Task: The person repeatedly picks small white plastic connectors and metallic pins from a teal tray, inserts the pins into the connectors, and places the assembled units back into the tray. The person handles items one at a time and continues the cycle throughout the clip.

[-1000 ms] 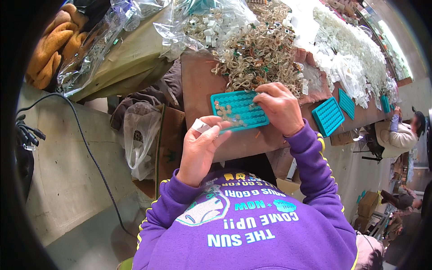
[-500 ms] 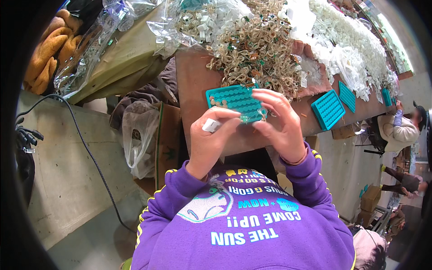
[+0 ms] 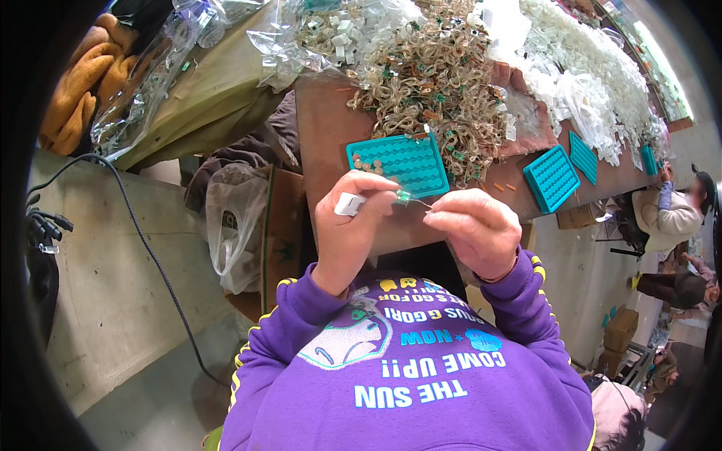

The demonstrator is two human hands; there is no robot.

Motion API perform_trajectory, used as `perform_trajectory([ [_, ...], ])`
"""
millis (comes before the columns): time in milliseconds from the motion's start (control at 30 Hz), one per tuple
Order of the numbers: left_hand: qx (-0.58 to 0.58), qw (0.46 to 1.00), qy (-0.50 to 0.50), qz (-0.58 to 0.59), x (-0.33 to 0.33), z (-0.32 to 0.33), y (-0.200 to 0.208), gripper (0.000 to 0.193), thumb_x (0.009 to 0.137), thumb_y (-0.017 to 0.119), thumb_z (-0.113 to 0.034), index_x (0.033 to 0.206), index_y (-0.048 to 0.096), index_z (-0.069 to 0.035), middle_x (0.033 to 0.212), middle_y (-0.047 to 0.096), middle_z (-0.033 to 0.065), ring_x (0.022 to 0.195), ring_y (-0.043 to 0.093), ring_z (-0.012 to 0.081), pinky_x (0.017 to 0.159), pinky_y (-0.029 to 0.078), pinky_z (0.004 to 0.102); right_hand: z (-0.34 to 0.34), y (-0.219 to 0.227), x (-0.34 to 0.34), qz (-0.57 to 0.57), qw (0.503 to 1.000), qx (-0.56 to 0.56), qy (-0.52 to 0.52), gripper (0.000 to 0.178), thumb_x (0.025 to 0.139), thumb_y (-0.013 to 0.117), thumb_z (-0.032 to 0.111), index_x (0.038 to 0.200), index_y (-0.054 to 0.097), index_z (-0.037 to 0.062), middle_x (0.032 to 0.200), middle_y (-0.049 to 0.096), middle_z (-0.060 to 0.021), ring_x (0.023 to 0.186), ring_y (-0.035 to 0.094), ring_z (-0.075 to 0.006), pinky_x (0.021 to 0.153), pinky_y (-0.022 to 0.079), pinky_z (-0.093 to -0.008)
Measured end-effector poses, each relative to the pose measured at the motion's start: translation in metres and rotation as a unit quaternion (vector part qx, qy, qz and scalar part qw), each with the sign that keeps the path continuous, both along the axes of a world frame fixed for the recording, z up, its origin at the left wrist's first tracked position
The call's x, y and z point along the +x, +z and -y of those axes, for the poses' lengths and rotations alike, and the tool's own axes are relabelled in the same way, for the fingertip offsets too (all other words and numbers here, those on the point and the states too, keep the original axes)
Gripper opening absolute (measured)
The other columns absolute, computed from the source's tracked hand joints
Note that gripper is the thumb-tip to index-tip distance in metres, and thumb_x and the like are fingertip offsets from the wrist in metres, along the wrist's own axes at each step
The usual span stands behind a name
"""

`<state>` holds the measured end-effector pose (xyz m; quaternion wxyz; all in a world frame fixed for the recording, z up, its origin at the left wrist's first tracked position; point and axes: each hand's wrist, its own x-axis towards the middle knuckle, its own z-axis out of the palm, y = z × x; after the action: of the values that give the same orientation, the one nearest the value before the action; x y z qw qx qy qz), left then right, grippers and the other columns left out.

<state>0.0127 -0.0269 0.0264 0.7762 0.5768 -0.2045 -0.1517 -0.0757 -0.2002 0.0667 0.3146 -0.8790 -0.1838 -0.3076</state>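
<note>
My left hand [image 3: 347, 229] is closed, pinching a small green circuit board [image 3: 404, 197] between thumb and forefinger. A white square plastic piece [image 3: 349, 204] is tucked against the same hand's fingers. From the board a thin wire [image 3: 419, 202] runs to my right hand [image 3: 481, 229], whose thumb and fingertips are pinched together on its end. Just beyond both hands lies a teal ridged tray [image 3: 432, 159] on the brown table. Several small round tan pieces [image 3: 368, 164] sit at the tray's left end.
A heap of tan coiled wires with small boards [image 3: 429, 75] rises behind the tray. More teal trays [image 3: 551, 180] lie to the right, below a mound of white plastic parts [image 3: 602, 90]. A cardboard box [image 3: 284, 225] with a clear bag stands left. Another person [image 3: 669, 218] sits far right.
My right hand has moved right and slightly down, and its spread fingers have closed on the wire. The wire now stretches between the hands. The left hand has barely moved.
</note>
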Motion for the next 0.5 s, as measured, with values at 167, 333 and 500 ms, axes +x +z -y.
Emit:
perform_trajectory([
  [167,-0.023,0.998,-0.021,0.049,0.0,0.002,-0.001,0.005,0.088,0.065,-0.002,0.092,0.063,0.001,0.09,0.061,0.0042,0.072,0.056,0.0081,0.062,0.043,0.0203,0.0,0.005,-0.003,-0.031,0.999,0.036,-0.003,0.02,0.075,0.071,0.002,0.094,0.069,0.0004,0.091,0.065,-0.0087,0.082,0.066,-0.0243,0.071,0.054,-0.0326],
  [333,-0.019,0.972,-0.048,0.229,0.01,0.004,-0.005,0.014,0.08,0.07,0.001,0.093,0.065,-0.001,0.091,0.066,0.0085,0.077,0.062,0.0145,0.068,0.048,0.0237,0.005,0.007,0.0,-0.326,0.854,0.405,-0.002,0.014,0.089,0.065,0.004,0.102,0.063,-0.0024,0.095,0.065,-0.0056,0.086,0.062,-0.0107,0.075,0.052,-0.0248],
  [500,0.005,0.961,-0.035,0.275,0.009,0.008,-0.006,0.02,0.076,0.073,0.003,0.094,0.067,-0.001,0.092,0.069,0.0108,0.086,0.064,0.0189,0.075,0.051,0.028,0.005,-0.003,0.0,-0.418,0.746,0.513,0.074,0.012,0.09,0.065,0.008,0.097,0.062,-0.0023,0.088,0.065,-0.0052,0.081,0.064,-0.0094,0.071,0.052,-0.0228],
])
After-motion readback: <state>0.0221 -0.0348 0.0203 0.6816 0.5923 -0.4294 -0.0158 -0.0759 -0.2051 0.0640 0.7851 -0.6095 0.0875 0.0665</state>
